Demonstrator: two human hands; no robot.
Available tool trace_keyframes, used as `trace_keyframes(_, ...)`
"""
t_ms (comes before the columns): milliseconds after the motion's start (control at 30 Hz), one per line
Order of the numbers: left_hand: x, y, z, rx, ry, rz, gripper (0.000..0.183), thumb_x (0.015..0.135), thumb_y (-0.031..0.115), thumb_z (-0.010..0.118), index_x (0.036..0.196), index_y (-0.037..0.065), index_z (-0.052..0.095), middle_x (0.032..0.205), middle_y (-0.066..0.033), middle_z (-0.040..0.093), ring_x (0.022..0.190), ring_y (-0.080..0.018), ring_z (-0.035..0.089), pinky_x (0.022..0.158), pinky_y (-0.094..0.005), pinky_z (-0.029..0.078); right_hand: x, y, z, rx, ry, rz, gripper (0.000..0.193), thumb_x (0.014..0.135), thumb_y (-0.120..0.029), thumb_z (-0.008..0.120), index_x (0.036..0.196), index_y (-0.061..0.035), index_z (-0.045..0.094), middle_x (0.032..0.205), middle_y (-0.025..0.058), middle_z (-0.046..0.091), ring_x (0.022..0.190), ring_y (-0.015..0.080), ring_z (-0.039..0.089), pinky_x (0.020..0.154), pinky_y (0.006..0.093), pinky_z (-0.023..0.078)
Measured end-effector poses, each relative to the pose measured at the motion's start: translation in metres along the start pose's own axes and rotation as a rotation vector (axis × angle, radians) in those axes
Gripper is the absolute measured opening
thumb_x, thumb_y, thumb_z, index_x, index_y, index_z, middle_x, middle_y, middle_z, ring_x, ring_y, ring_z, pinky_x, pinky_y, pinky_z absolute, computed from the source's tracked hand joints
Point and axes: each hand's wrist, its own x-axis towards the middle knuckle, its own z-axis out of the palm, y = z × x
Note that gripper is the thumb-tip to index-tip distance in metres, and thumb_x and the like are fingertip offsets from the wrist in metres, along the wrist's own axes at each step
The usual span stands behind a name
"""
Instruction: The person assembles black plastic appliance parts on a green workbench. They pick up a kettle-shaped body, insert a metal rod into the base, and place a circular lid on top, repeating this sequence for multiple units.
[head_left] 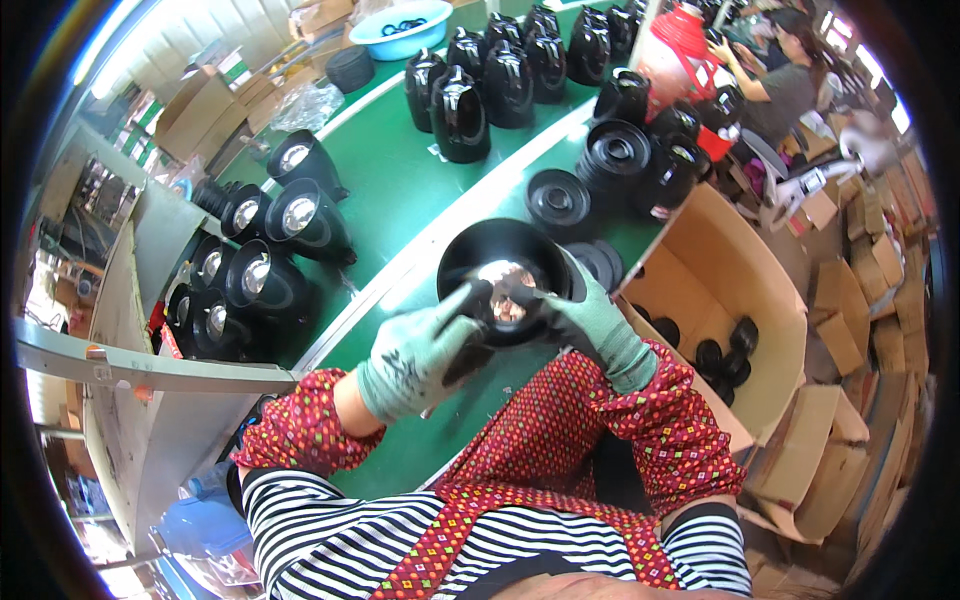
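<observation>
A black jug shell (455,251) is tilted with its round opening facing me, and a shiny silvery part shows inside. My left hand (425,352), in a pale green glove with dark fingertips, grips its lower left side, with the fingertips over the rim. My right hand (597,322), in a matching glove, holds the right side and reaches its dark fingertips into the opening. The fingers behind the shell are hidden. Just beyond it lies a round black lid-like disc (558,200), near a stack of similar discs (615,152).
Black shells with silvery insides (300,215) lie left on the green bench (395,215). Glossy black jugs (460,115) stand at the back, near a blue basin (402,42). A cardboard box (745,275) at right holds small black parts. Another person (785,85) sits beyond a red-topped container (678,60).
</observation>
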Motion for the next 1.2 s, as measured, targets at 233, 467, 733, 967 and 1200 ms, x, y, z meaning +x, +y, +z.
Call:
trace_keyframes(233,-0.065,0.028,0.040,-0.455,0.292,-0.252,0.069,0.091,-0.011,0.065,0.155,0.000,0.042,0.162,-0.0276,0.040,0.106,-0.0265,0.073,0.084,-0.0362,0.062,-0.118,-0.034,-0.038,0.488,-0.005,0.348,0.068,0.096,-0.027,0.081,0.150,0.0030,0.053,0.140,0.0119,0.066,0.127,0.0204,0.062,0.110,0.0356,0.049)
trace_keyframes(467,-0.094,0.016,0.108,-2.083,-0.040,-0.849,0.076,0.104,0.021,0.063,0.167,0.002,0.025,0.171,-0.0182,0.033,0.156,-0.0272,0.035,0.126,-0.0428,0.033,-0.167,-0.034,-0.076,0.576,-0.043,0.368,0.088,0.085,-0.040,0.087,0.151,0.0037,0.050,0.142,0.0127,0.065,0.127,0.0238,0.064,0.111,0.0388,0.050)
trace_keyframes(733,-0.082,0.020,0.132,-1.682,-0.269,-0.643,0.078,0.105,0.025,0.066,0.167,0.001,0.024,0.168,-0.0185,0.038,0.149,-0.0309,0.046,0.124,-0.0470,0.040,-0.127,-0.035,-0.068,0.586,-0.238,0.506,0.085,0.085,-0.035,0.088,0.152,0.0040,0.051,0.142,0.0126,0.065,0.127,0.0226,0.063,0.112,0.0377,0.048)
trace_keyframes(967,-0.091,-0.012,0.175,-1.543,0.016,-0.577,0.067,0.104,0.022,0.065,0.160,-0.002,0.036,0.160,-0.0192,0.047,0.140,-0.0298,0.055,0.118,-0.0457,0.047,-0.036,0.065,-0.058,-0.127,-0.157,-0.033,0.060,0.102,-0.030,0.069,0.156,-0.0101,0.052,0.151,0.0241,0.056,0.140,0.0340,0.055,0.119,0.0424,0.043)
trace_keyframes(1200,-0.100,-0.011,0.156,-1.469,0.026,-0.643,0.067,0.099,0.022,0.070,0.154,-0.003,0.042,0.153,-0.0185,0.052,0.134,-0.0286,0.059,0.114,-0.0445,0.049,0.037,0.123,-0.058,-1.289,-0.139,0.073,0.110,0.076,-0.061,0.084,0.168,-0.0372,0.027,0.165,0.0381,0.025,0.152,0.0569,0.026,0.124,0.0660,0.020)
